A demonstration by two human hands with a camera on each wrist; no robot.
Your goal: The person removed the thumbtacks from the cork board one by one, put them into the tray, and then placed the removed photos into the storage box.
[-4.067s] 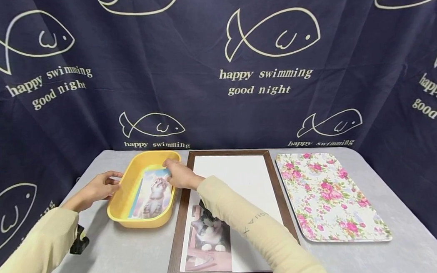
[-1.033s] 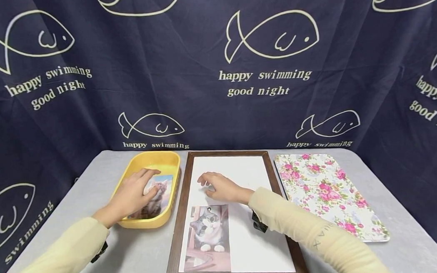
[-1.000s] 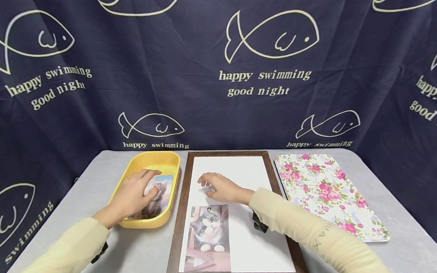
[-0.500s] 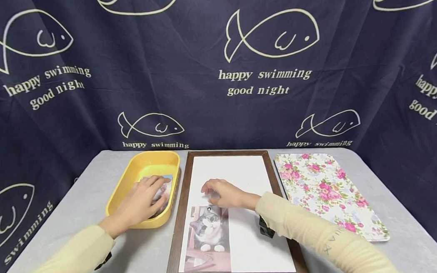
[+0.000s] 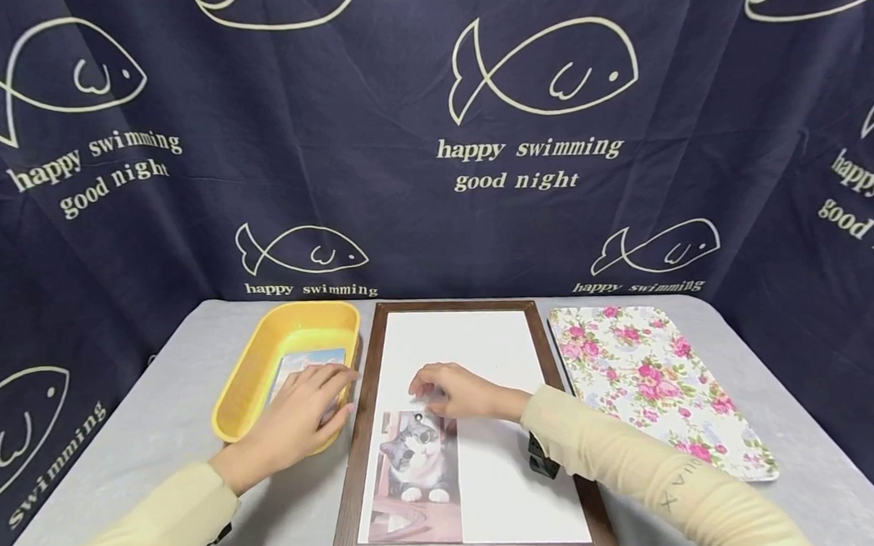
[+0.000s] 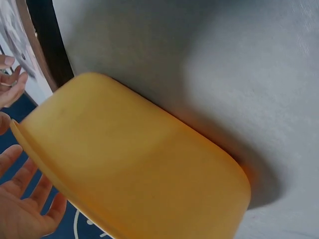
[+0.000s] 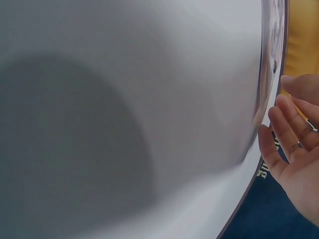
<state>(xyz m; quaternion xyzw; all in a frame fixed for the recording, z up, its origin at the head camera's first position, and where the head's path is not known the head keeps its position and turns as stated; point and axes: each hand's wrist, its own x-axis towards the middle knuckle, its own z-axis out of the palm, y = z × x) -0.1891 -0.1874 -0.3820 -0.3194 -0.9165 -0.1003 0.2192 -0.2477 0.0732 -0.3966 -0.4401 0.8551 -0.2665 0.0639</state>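
My left hand (image 5: 299, 419) is over the right side of a yellow plastic tray (image 5: 251, 376), its fingers reaching to the right rim. In the left wrist view the fingers of that hand are spread and hold nothing. Inside the tray lies a kitten picture (image 5: 292, 365), mostly covered by the hand. My right hand (image 5: 463, 391) hovers loosely bent over a brown-framed whiteboard (image 5: 526, 493), just above a cat photo (image 5: 416, 491). A small round silver magnet (image 5: 418, 418) sits at that photo's top edge. The right wrist view shows relaxed fingers with nothing gripped.
A floral-patterned board (image 5: 655, 393) lies right of the whiteboard on the grey table (image 5: 817, 467). Behind the table hangs a dark blue curtain (image 5: 435, 248) with white fish drawings.
My right hand has left the tray and moved over the whiteboard, lately drifting toward the photo. My left hand has gone from the tray's outer left side across to its right rim.
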